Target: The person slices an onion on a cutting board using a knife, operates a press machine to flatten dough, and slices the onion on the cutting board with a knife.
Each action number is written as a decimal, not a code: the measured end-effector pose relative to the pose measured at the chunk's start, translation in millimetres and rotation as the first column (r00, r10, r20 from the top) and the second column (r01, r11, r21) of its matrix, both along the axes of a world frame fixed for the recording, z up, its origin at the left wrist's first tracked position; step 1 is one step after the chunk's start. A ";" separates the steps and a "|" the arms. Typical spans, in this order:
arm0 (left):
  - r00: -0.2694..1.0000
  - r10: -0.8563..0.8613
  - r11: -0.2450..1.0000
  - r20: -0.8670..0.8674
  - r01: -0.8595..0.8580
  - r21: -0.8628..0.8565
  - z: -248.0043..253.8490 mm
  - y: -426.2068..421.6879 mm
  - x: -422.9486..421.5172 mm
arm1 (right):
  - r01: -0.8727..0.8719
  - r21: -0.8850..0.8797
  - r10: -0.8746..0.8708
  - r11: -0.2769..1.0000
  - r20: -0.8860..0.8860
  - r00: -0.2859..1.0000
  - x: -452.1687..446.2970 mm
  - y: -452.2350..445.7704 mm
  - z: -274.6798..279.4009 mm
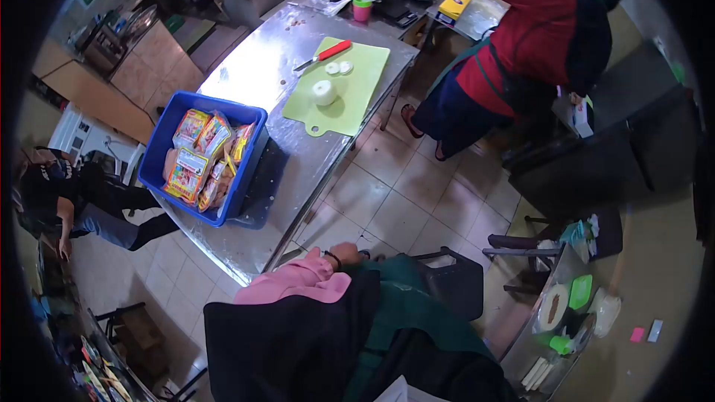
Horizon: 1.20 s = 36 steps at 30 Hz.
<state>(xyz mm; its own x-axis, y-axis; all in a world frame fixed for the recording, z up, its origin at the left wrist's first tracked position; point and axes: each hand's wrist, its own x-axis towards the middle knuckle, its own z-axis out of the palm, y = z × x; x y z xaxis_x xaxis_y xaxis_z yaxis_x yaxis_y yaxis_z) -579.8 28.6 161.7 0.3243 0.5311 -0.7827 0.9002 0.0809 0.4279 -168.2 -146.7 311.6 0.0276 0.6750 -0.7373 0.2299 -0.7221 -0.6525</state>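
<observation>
My left hand (pixel 343 254) is low in front of my body, beyond a pink sleeve, with a dark band at the wrist. It is near the table's front edge, and its fingers are too hidden to read. My right hand is out of view. On the steel table (pixel 246 67) lies a light green cutting board (pixel 359 108). A white, round vegetable, like a peeled onion (pixel 324 92), rests on the board. Two pale slices (pixel 339 68) lie beside it, and a red-handled knife (pixel 334 50) is at the board's far end.
A blue crate (pixel 257 115) of packaged food packs (pixel 192 171) stands on the table's left. At the far end are a pink cup (pixel 361 9) and yellow boxes (pixel 454 5). A person in red (pixel 514 52) stands right; another person (pixel 63 186) is at left. A chair (pixel 450 283) stands nearby.
</observation>
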 end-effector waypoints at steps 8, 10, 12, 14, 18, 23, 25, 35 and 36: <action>0.554 0.439 0.214 0.707 -0.829 0.517 111.7 122.4 -40.7 | -0.322 0.357 0.295 0.877 0.128 0.947 -124.8 230.0 44.1; 0.471 0.361 -0.099 0.805 -0.839 0.535 137.4 160.6 -64.6 | -0.442 0.309 0.386 0.842 0.227 0.894 -166.5 295.6 51.2; 0.429 0.389 -0.218 0.815 -0.817 0.534 176.0 198.0 -87.8 | -0.598 0.494 0.436 0.632 0.411 0.801 -196.8 352.8 33.0; 0.444 0.398 -0.313 0.802 -0.756 0.574 185.3 243.0 -116.5 | -0.661 0.524 0.460 0.537 0.476 0.750 -224.3 399.6 21.2; 0.420 0.492 -0.395 0.763 -0.673 0.625 180.2 320.7 -147.7 | -0.800 0.432 0.600 0.416 0.530 0.599 -267.2 475.6 13.7; 0.402 0.617 -0.351 0.676 -0.628 0.694 146.4 369.5 -169.5 | -0.889 0.293 0.713 0.352 0.531 0.458 -304.5 516.0 5.3; 0.433 0.668 -0.325 0.606 -0.562 0.760 130.9 380.3 -180.2 | -0.907 0.272 0.739 0.320 0.527 0.419 -312.6 524.4 3.4; 0.525 0.695 -0.190 0.492 -0.526 0.829 98.6 409.8 -187.2 | -0.924 0.197 0.742 0.329 0.552 0.382 -320.9 525.6 -1.5; 0.528 0.692 -0.184 0.493 -0.531 0.827 94.9 410.3 -186.9 | -0.924 0.204 0.741 0.322 0.554 0.380 -321.0 525.2 -2.3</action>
